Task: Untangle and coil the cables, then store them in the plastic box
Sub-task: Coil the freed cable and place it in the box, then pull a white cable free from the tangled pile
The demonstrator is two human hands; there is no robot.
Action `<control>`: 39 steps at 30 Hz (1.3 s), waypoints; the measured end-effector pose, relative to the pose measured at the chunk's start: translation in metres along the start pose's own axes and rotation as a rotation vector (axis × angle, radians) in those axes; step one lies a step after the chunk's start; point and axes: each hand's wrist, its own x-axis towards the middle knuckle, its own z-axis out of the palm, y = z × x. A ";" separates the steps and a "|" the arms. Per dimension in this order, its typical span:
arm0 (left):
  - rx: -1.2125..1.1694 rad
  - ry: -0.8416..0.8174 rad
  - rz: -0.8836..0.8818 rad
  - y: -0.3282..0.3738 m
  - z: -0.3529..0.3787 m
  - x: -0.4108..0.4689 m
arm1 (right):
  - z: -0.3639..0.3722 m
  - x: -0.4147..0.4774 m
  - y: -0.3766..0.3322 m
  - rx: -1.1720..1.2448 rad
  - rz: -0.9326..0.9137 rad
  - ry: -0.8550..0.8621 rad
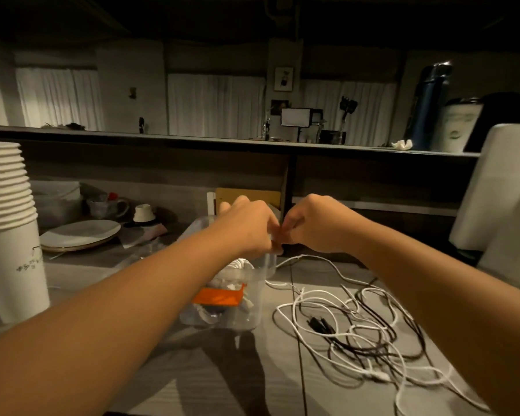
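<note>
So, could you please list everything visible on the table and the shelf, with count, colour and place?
plastic box: one, clear, table centre, white cable and orange item inside
cables: several, white and black, tangled on table right of box
paper cups: one stack, white, far left
plates: stacked, white, back left
bottle: one, dark blue, shelf right
cup: one, white, beside bottle
left hand: one, above box, fingers curled
right hand: one, above box, fingers curled, touching left hand

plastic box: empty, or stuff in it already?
Not empty. Through the clear wall of the plastic box, a coiled white cable and an orange piece show inside.
</note>
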 end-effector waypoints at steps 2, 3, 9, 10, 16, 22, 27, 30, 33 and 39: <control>-0.042 0.005 0.037 0.025 0.008 0.000 | -0.007 -0.017 0.015 -0.030 0.039 -0.030; -0.055 0.001 0.059 0.038 0.012 0.000 | -0.010 -0.026 0.024 -0.030 0.064 -0.040; -0.183 -0.052 0.134 0.091 0.037 -0.007 | -0.010 -0.073 0.070 -0.029 0.170 -0.059; -0.197 -0.061 0.141 0.098 0.040 -0.009 | -0.007 -0.078 0.076 -0.025 0.183 -0.069; -0.263 -0.217 0.160 0.121 0.073 -0.027 | 0.015 -0.114 0.098 0.006 0.197 -0.219; -0.395 -0.291 0.132 0.121 0.107 -0.037 | 0.042 -0.128 0.114 -0.164 0.195 -0.536; -0.455 -0.316 0.125 0.121 0.122 -0.033 | 0.048 -0.126 0.128 -0.291 0.126 -0.471; -0.439 -0.295 0.139 0.120 0.125 -0.030 | 0.047 -0.122 0.136 -0.239 0.118 -0.360; -0.497 -0.288 0.093 0.117 0.122 -0.025 | 0.041 -0.117 0.140 -0.133 0.126 -0.229; -0.925 -0.293 -0.043 0.110 0.102 -0.006 | 0.033 -0.099 0.144 -0.025 0.167 0.006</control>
